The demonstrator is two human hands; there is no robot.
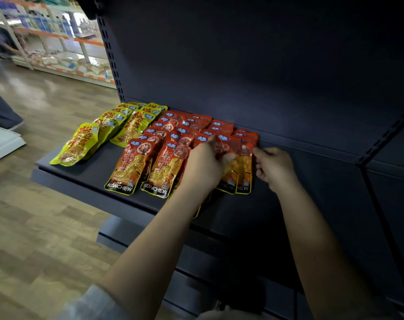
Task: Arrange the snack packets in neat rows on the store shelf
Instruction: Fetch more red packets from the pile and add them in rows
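Note:
Red-orange snack packets [136, 165] lie in overlapping rows on the dark shelf [85, 172], running from its front edge back to the rear panel. Yellow packets [81, 144] form two overlapping rows at the left. My left hand [204, 163] grips a red packet [231, 167] in the third and fourth rows, thumb on its face. My right hand [273, 167] is at the right edge of the rightmost front packet [246, 172], fingers curled, fingertips touching its top corner. Packets under my left forearm are partly hidden.
The shelf's right half [311, 192] is bare dark metal, with a slotted upright [381, 139] at the right. A lower shelf [131, 229] juts out below. Wooden floor [34, 227] lies to the left, with another stocked shelf [64, 56] and a person's leg [0, 109] in the background.

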